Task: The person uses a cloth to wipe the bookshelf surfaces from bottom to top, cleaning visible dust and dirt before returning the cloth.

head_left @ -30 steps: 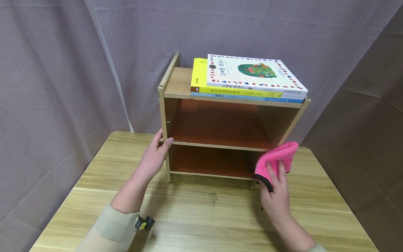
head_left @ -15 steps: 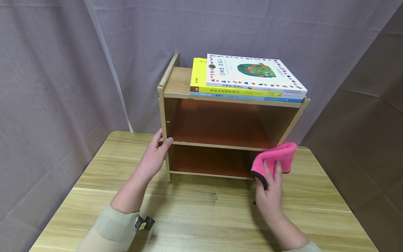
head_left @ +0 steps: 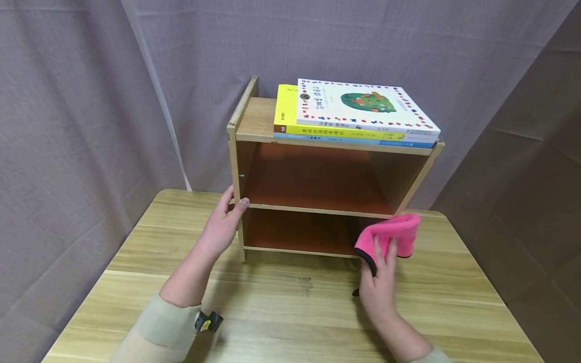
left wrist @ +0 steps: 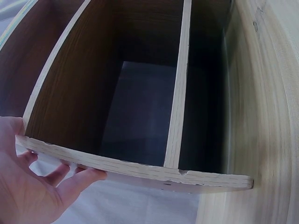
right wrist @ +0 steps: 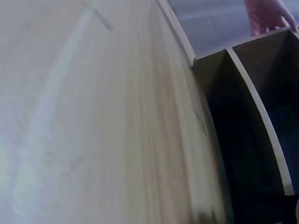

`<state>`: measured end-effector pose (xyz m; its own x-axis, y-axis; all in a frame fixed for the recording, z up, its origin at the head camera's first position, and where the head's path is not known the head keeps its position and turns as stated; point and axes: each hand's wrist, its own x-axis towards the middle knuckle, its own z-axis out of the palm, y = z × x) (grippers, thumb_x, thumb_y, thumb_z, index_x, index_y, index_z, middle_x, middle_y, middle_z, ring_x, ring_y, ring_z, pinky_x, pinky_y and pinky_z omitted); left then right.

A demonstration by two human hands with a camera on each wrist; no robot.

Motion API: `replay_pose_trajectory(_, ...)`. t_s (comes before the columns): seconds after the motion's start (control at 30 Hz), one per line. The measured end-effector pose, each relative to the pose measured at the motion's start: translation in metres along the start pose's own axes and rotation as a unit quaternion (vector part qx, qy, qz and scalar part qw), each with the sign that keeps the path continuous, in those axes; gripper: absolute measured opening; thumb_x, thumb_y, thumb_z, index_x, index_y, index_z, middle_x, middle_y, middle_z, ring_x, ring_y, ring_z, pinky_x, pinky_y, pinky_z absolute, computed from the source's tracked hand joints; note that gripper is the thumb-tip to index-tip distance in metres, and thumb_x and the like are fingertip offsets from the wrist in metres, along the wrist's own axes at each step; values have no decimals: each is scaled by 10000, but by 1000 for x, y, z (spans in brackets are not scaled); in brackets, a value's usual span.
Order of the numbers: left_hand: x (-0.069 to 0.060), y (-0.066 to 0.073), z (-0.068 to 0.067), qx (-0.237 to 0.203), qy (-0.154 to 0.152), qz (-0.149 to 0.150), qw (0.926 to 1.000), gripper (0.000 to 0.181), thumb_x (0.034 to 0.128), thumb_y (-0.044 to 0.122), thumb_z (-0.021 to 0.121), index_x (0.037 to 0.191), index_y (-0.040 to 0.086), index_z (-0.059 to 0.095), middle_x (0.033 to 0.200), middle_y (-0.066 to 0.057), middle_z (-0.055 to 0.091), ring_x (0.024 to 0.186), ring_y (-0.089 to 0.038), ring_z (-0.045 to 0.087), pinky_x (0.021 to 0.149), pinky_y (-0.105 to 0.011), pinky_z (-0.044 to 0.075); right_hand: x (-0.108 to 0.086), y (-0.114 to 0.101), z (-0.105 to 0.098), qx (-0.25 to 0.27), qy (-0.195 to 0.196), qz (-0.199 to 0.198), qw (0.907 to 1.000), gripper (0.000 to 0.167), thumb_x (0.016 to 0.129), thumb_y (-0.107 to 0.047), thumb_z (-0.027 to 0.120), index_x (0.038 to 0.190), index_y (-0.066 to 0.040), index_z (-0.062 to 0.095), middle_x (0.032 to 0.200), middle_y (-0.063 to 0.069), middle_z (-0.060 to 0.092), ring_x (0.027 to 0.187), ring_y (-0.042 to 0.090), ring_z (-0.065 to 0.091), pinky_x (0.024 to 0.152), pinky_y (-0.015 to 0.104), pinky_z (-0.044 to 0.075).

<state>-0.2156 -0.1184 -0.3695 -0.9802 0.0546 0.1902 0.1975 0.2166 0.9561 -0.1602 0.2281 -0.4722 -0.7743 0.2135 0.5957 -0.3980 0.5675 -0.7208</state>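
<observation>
A small wooden shelf [head_left: 317,207] with reddish-brown boards stands on the table. My left hand [head_left: 221,224] grips its left side panel, thumb on the front edge and fingers round the outer face; the left wrist view shows this hand [left wrist: 32,182] at the panel's edge. A pink cloth with black trim [head_left: 392,233] is held in my right hand [head_left: 383,282], at the lower front of the right side panel. The cloth hides that panel's lower part. In the right wrist view the right hand is nearly all out of frame.
Several stacked books lie on the shelf's top, a white picture-book [head_left: 367,106] uppermost above a yellow one [head_left: 286,108]. The wood-grain table [head_left: 281,312] extends in front and to both sides. Grey curtains [head_left: 91,101] hang behind.
My right hand has moved left and slightly down with the pink cloth, along the right panel's front. The shelf's right side has shifted slightly left. The left hand has stayed in place.
</observation>
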Motion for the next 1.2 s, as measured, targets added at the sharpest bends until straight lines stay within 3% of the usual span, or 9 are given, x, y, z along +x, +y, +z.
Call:
replay_pose_trajectory(0.13, 0, -1, 0, 5, 6, 34, 10000, 518, 1014, 455, 519, 1502, 362, 372, 1448, 7, 437, 1241, -275, 487, 854, -467, 511, -5, 0, 2, 108, -21, 233, 9997, 590, 1005, -70, 549, 1548, -177, 342, 1659, 71, 1, 1504, 299, 35, 1171, 406, 148)
replay_pose_trajectory(0.27, 0, -1, 0, -19, 5, 31, 10000, 523, 1016, 454, 516, 1508, 362, 362, 1471, 8, 414, 1247, -280, 483, 859, -471, 510, -10, -1, 5, 190, 8, 508, 9985, 579, 1012, -87, 541, 1547, -192, 345, 1658, 67, 6, 1503, 290, 49, 1163, 327, 153)
replay_pose_trajectory(0.5, -1, -2, 1, -25, 16, -1, 10000, 527, 1014, 458, 517, 1508, 359, 360, 1487, 0, 403, 1258, -284, 485, 878, -486, 506, -17, -5, 10, 345, 93, 861, 9956, 560, 1014, -85, 542, 1539, -156, 363, 1654, 103, 34, 1500, 311, 77, 1137, 220, 175)
replay_pose_trajectory(0.73, 0, -1, 1, -42, -30, 26, 10000, 549, 1015, 456, 517, 1521, 326, 348, 1507, -31, 386, 1283, -308, 473, 925, -509, 487, -20, -5, 12, 416, 117, 897, 9950, 555, 1005, -1, 512, 1532, -61, 348, 1643, 172, 19, 1493, 352, 63, 1066, 71, 162)
replay_pose_trajectory(0.97, -1, 4, -2, -264, -250, -201, 9991, 571, 1012, 470, 516, 1534, 360, 311, 1512, -34, 382, 1322, -300, 449, 972, -543, 464, -20, -2, 9, 423, 30, 998, 9941, 573, 1013, -49, 523, 1548, -138, 339, 1652, 117, 14, 1497, 317, 67, 1120, 175, 162)
replay_pose_trajectory(1.2, -1, 11, -9, 107, -295, -166, 9994, 674, 1007, 499, 510, 1579, 295, 218, 1534, -106, 336, 1308, -334, 448, 1018, -551, 412, -20, -3, 7, 547, 92, 903, 9944, 584, 1001, -31, 534, 1543, -156, 357, 1654, 90, 35, 1494, 315, 84, 1135, 208, 170)
